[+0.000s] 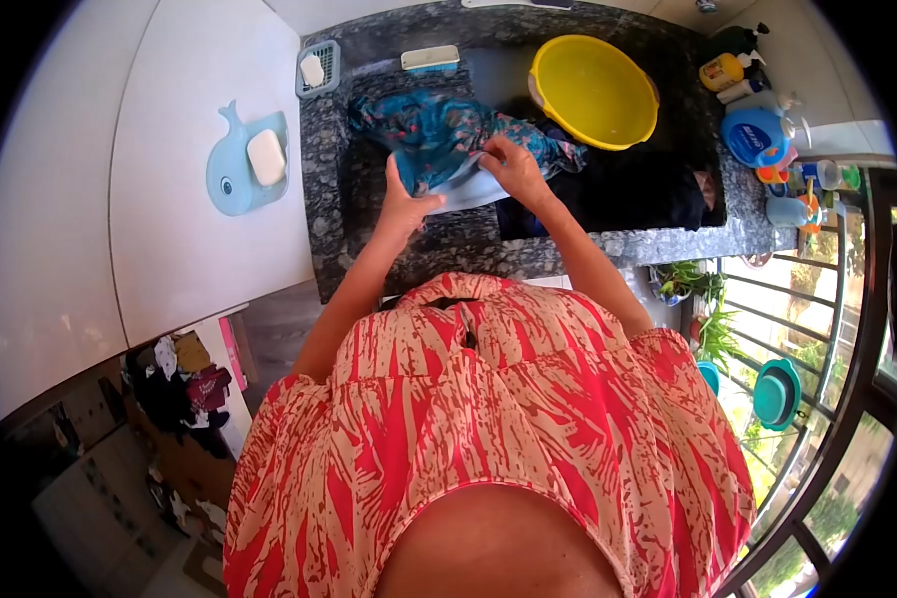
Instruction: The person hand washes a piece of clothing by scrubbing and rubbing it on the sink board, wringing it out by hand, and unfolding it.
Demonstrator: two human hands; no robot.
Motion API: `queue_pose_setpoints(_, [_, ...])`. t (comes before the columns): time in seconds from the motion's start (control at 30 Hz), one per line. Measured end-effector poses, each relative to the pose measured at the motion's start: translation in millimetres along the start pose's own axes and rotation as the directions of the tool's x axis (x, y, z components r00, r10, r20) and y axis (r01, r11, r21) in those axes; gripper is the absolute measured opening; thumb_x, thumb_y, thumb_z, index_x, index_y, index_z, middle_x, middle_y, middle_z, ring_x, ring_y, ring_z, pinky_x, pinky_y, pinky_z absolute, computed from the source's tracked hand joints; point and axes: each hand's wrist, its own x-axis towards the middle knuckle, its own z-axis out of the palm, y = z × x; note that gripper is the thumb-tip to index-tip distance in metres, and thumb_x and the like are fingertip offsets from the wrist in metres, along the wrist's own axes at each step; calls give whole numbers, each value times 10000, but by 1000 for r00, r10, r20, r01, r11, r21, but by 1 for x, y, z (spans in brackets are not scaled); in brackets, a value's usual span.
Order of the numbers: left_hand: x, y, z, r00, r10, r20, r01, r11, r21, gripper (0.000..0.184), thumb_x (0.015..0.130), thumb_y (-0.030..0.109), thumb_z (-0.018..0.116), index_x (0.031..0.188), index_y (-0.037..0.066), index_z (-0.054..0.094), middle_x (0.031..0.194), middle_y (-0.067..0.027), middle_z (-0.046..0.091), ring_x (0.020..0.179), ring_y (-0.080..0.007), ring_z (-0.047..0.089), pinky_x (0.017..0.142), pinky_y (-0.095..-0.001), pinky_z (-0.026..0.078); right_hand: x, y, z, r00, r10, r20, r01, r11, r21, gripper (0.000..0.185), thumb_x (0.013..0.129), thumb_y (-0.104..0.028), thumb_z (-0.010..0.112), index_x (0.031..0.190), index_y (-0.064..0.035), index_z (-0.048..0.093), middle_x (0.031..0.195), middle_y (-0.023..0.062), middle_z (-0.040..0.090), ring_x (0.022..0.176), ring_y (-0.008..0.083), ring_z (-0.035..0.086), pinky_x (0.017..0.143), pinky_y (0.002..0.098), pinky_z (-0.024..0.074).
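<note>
A teal floral garment point(424, 122) with a pale blue inner side point(468, 191) lies bunched across the dark stone sink. At its near left edge is my left hand point(406, 207), thumb and forefinger spread around the cloth and the other fingers partly hidden; it holds that edge. My right hand point(516, 169) pinches the border where the floral and pale blue sides meet. Beside my right forearm, dark cloth point(638, 194) lies in the right part of the sink.
A yellow basin point(596, 92) sits behind the garment. A brush point(431, 58) and a soap dish point(319, 70) rest at the back left. Several bottles, including a blue one point(755, 137), line the right edge. A whale-shaped holder point(231, 177) with soap is on the white wall.
</note>
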Motion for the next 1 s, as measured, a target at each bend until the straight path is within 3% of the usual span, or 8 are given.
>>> queue_pose_setpoints(0.07, [-6, 41, 0, 987, -129, 99, 115, 985, 129, 858, 718, 40, 737, 1420, 158, 257, 1068, -81, 581, 856, -148, 585, 660, -258, 468, 0, -1, 1, 979, -192, 73, 175, 966, 192, 462, 810, -298, 722, 1184, -70, 573, 1122, 155, 638, 1040, 304, 619, 920, 350, 477])
queue_pose_setpoints(0.17, [8, 75, 11, 993, 54, 105, -25, 966, -257, 665, 763, -12, 635, 1354, 148, 373, 1083, -104, 556, 858, -156, 581, 616, -272, 485, -9, -19, 15, 917, -399, -12, 399, 917, 3, 753, 731, -343, 786, 1352, -73, 457, 1203, 179, 588, 1168, 325, 540, 1021, 407, 404])
queue_pose_setpoints(0.43, [38, 189, -3, 961, 246, 129, -162, 873, -461, 382, 825, -47, 581, 1201, 17, 608, 1009, -75, 631, 868, -166, 622, 761, -299, 528, 15, 57, -11, 913, -194, -360, -5, 875, -484, 276, 731, -41, 591, 991, -107, 654, 911, 138, 647, 905, 326, 627, 774, 438, 487])
queue_pose_setpoints(0.5, [40, 211, -12, 962, 260, 78, -194, 859, -473, 392, 843, -21, 597, 1235, -2, 585, 1019, -84, 629, 872, -167, 619, 789, -300, 515, 23, 87, -39, 907, -100, -410, -52, 937, -345, 185, 780, -95, 621, 952, -99, 689, 851, 134, 671, 803, 280, 669, 708, 386, 527])
queue_pose_setpoints(0.53, [43, 220, -19, 951, 300, 71, -232, 849, -474, 393, 852, -10, 600, 1244, -10, 577, 1022, -86, 626, 881, -168, 615, 793, -300, 511, 21, 59, -71, 945, 259, -201, -279, 957, -81, 202, 837, -171, 651, 1016, -87, 695, 823, 117, 690, 720, 231, 684, 636, 351, 537])
queue_pose_setpoints(0.6, [43, 248, -36, 920, 387, 64, -316, 828, -464, 399, 868, 13, 606, 1262, -27, 561, 1027, -90, 619, 900, -170, 609, 800, -300, 505, 37, 80, -107, 981, 176, -79, -156, 965, 211, 239, 879, -225, 666, 1062, -80, 717, 856, 80, 708, 650, 138, 639, 605, 295, 534])
queue_pose_setpoints(0.77, [24, 301, -44, 865, 470, 177, -471, 881, -35, 532, 840, 44, 675, 1318, -67, 470, 1013, -95, 613, 906, -151, 591, 820, -275, 482, 28, -21, -223, 983, 61, 171, -101, 966, 239, 408, 777, -411, 742, 1013, -78, 732, 784, 64, 706, 587, 137, 630, 610, 256, 518])
queue_pose_setpoints(1.0, [34, 315, -52, 752, 651, 104, -596, 604, 529, 385, 843, 96, 698, 1192, -30, 594, 879, -77, 643, 784, -144, 615, 738, -252, 517, 43, -66, -268, 960, -195, -201, 279, 743, 609, 366, 785, -395, 736, 1013, -109, 717, 839, -15, 707, 670, 64, 625, 564, 193, 466])
